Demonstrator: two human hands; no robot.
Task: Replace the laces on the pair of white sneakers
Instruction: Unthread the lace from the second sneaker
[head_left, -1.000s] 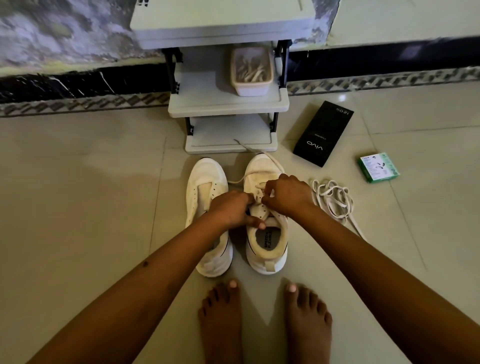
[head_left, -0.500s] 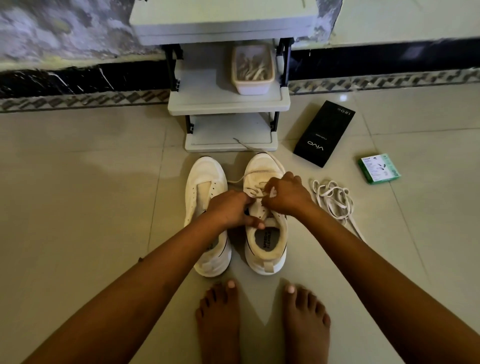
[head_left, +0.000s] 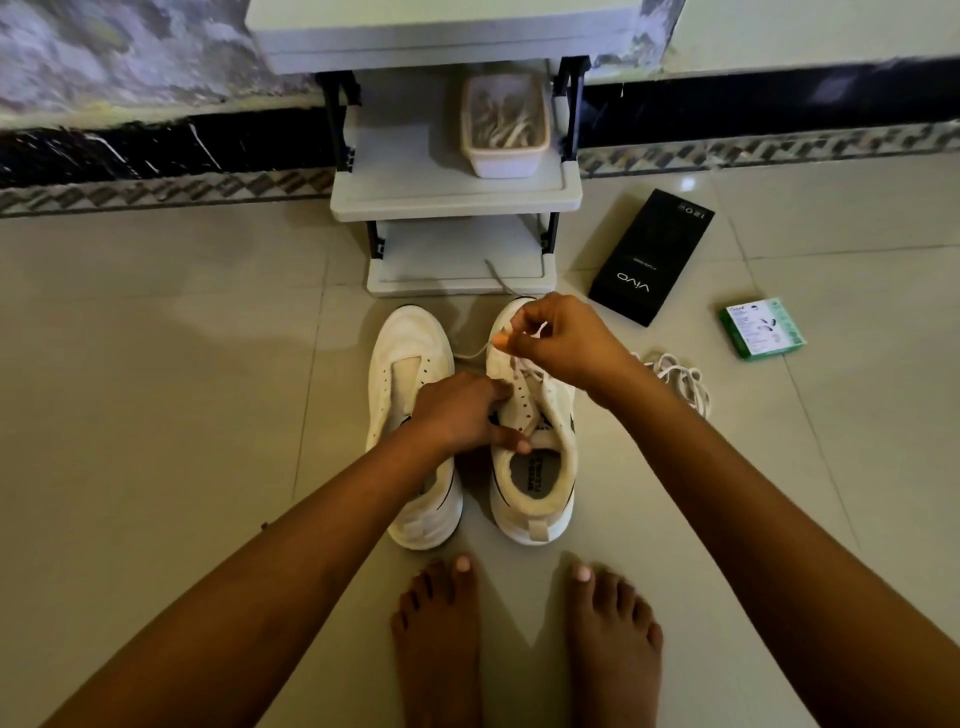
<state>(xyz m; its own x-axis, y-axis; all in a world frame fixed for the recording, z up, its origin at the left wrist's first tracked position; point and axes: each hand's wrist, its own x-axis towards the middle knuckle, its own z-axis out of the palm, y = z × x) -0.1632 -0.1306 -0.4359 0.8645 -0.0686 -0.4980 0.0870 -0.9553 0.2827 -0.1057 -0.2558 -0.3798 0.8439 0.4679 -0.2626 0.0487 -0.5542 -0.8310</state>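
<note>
Two white sneakers stand side by side on the floor, toes away from me. The left sneaker (head_left: 410, 364) has bare eyelets and no lace. The right sneaker (head_left: 540, 483) keeps a lace (head_left: 470, 353) only in its front eyelets. My left hand (head_left: 460, 410) grips the right sneaker's tongue and eyelet flap, thumb on the collar. My right hand (head_left: 563, 340) is raised over the toe and pinches a loop of that lace, pulled up from the shoe. A loose white lace bundle (head_left: 680, 376) lies on the floor to the right of the shoes.
A small white shelf rack (head_left: 457, 192) stands just beyond the shoes, with a tub of laces (head_left: 504, 124) on its middle shelf. A black phone box (head_left: 652, 254) and a green packet (head_left: 761, 327) lie on the tiles at right. My bare feet (head_left: 524, 639) are nearest.
My right hand has lifted away from the eyelets toward the toe, drawing the lace up and out. My left hand has stayed holding the right sneaker.
</note>
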